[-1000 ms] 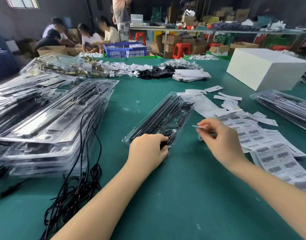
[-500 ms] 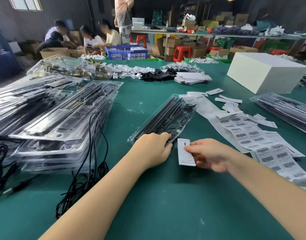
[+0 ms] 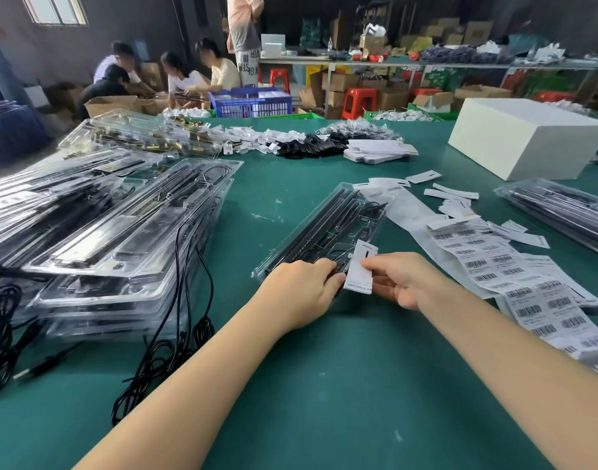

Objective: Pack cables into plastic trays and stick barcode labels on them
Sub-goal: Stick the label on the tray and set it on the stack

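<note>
A clear plastic tray (image 3: 328, 225) with black cables and rods inside lies slantwise on the green table (image 3: 324, 385). My left hand (image 3: 301, 290) presses down on the tray's near end. My right hand (image 3: 406, 276) pinches a white label (image 3: 360, 269) by its right edge. The label lies over the tray's near right corner, between both hands. Barcode label sheets (image 3: 514, 276) spread out to the right of my right hand.
Stacked packed trays (image 3: 114, 239) with dangling black cables (image 3: 175, 351) fill the left. Another packed tray (image 3: 562, 212) lies at the right edge. A white box (image 3: 524, 140) stands at the back right. Loose white labels (image 3: 453, 198) lie scattered behind the sheets. People sit behind the table.
My right hand lifted a white label from the sheets, brought it down beside the tray, then moved it up onto the tray's near corner. The left hand stayed on the tray.
</note>
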Available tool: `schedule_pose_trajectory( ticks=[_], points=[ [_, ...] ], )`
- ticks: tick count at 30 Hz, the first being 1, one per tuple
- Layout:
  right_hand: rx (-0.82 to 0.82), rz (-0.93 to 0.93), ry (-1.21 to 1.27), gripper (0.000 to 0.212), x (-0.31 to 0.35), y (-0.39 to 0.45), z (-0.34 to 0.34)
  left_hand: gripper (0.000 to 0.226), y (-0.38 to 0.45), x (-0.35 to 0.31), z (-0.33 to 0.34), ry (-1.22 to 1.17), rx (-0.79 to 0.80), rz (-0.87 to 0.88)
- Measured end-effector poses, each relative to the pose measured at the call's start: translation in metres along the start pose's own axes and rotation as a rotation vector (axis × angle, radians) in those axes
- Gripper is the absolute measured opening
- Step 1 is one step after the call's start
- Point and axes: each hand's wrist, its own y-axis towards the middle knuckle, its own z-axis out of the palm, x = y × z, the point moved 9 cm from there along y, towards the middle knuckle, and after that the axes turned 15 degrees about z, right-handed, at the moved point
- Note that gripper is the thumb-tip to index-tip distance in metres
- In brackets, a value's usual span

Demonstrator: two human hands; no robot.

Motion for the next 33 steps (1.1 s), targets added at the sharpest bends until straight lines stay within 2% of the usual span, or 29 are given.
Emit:
schedule_pose_trajectory(
  ticks=[3,6,10,13,19,23,27,30,33],
  points=[
    [-0.032,0.036,-0.06,0.011,-0.005,0.0,-0.009,0.043,0.0,0.003,-0.001,-0.038,-0.009,-0.019],
    [0.014,0.11,-0.191,0.006,-0.015,-0.003,-0.008,0.042,-0.001,0.002,-0.002,-0.04,-0.016,-0.013],
    [0.027,0.091,-0.104,0.005,-0.014,0.0,0.001,0.042,-0.002,0.001,-0.002,-0.053,-0.032,-0.018],
    [0.012,0.068,-0.019,0.014,-0.009,0.002,0.002,0.041,-0.003,0.005,-0.003,-0.099,-0.033,-0.044],
    [0.021,0.006,-0.07,0.008,-0.01,-0.003,-0.013,0.041,-0.002,0.006,-0.004,-0.131,-0.035,-0.05],
    [0.073,0.037,-0.195,0.006,-0.016,-0.006,-0.004,0.041,-0.002,0.006,-0.003,-0.111,-0.026,-0.053],
    [0.043,0.03,-0.13,0.004,-0.005,-0.001,0.009,0.039,-0.003,0.004,-0.003,-0.094,-0.037,-0.041],
    [0.048,0.041,-0.019,0.013,0.003,-0.001,0.017,0.038,-0.003,0.005,-0.003,-0.094,-0.053,-0.039],
    [0.219,0.143,0.173,0.025,0.001,-0.01,0.03,0.038,-0.004,0.005,-0.003,-0.089,-0.072,-0.029]
  ],
)
